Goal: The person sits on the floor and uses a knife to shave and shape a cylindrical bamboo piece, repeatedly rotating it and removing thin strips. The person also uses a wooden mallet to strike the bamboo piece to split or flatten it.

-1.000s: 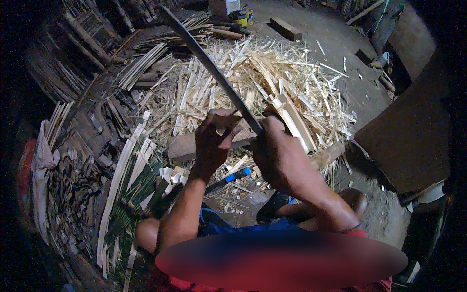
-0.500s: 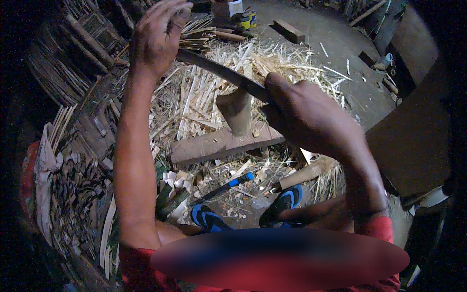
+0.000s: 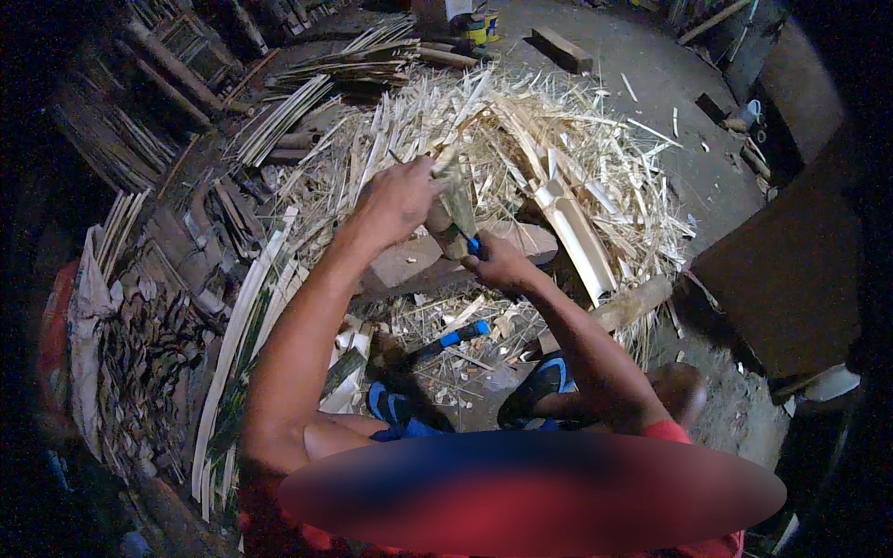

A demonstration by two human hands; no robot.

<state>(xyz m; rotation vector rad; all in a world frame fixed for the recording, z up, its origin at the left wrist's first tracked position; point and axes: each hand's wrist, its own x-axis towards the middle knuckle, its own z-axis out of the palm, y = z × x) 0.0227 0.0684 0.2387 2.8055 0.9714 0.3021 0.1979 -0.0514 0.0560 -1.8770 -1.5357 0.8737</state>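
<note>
My right hand (image 3: 502, 263) is closed around the blue handle of a knife (image 3: 473, 245). Its blurred blade points away from me, over a short wooden post that rises from a thick wooden block (image 3: 405, 265). Beside the blade and post, at the far left of them, my left hand (image 3: 398, 200) has its fingers curled in. A thin dark tip shows past its knuckles, but what the fingers hold is hidden. Nearer my feet lies a second blue-handled tool (image 3: 463, 333), on ground strewn with chips.
A heap of pale bamboo shavings (image 3: 372, 139) spreads beyond the block. To its right lies a split bamboo length (image 3: 581, 246) near a short log (image 3: 642, 302). Long strips (image 3: 237, 344) and a bark-filled sack (image 3: 88, 344) flank my left arm. A brown panel (image 3: 781, 270) stands right.
Both hands have come down from a raised position, where a long dark blade stretched between them. They are now closer together over the post, and my right forearm no longer covers the split bamboo.
</note>
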